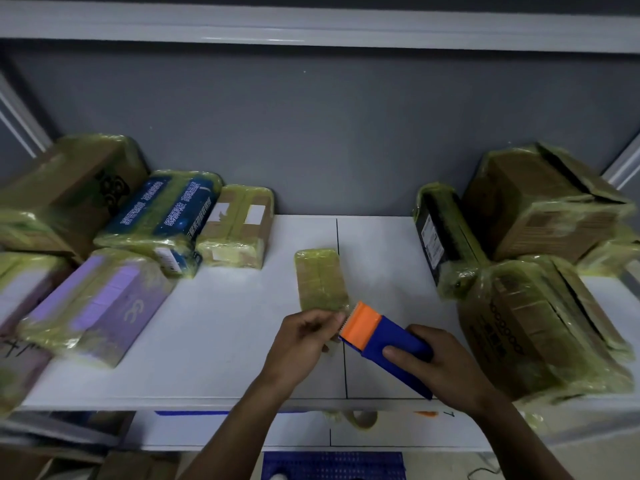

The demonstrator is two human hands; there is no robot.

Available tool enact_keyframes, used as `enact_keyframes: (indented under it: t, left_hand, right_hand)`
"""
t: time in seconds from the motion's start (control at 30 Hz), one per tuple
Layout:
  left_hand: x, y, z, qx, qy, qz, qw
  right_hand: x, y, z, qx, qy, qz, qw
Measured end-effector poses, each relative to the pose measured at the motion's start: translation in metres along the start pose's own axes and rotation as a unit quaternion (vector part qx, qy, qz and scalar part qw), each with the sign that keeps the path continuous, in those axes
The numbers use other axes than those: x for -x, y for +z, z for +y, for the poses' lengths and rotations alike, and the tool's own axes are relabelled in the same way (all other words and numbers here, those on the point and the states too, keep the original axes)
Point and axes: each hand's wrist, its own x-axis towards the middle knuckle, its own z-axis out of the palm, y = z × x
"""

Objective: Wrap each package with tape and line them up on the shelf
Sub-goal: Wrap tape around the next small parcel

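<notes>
Small package point(320, 278) seemingly nearly wrapped: left grip point(304, 341) pinches tape point(347, 309) at its near end, right grip point(443, 365) clamps the dispenser point(384, 332). Wrapped packages point(239, 225) flank it, unaligned.

Grey wall point(311, 133) at the back; blue perforated crate point(332, 466) down below.

Blue package point(162, 216) carried white Chinese characters, too blurred to read; purple box point(104, 306) showed a pale mark like two C's; right-hand carton point(519, 327) bore a row of black rings.
</notes>
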Motion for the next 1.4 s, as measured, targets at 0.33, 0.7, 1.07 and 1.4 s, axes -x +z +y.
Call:
enact_keyframes:
  t: [0.33, 0.7, 1.07, 1.4]
  left_hand:
    - [0.005, -0.005, 0.0, 0.005, -0.024, 0.025, 0.999]
    - [0.0, -0.014, -0.002, -0.093, 0.033, 0.057, 0.993]
    - [-0.006, -0.064, -0.004, -0.038, 0.015, 0.146, 0.988]
    - [-0.003, -0.06, -0.038, 0.022, -0.035, 0.226, 0.973]
  right_hand:
    - [-0.002, 0.001, -0.002, -0.001, 0.001, -0.025, 1.0]
    - [-0.002, 0.007, -0.011, 0.039, -0.01, -0.025, 0.999]
    - [-0.005, -0.003, -0.01, 0.093, -0.009, -0.017, 0.995]
    - [-0.024, -0.005, -0.041, 0.197, -0.048, 0.051, 0.978]
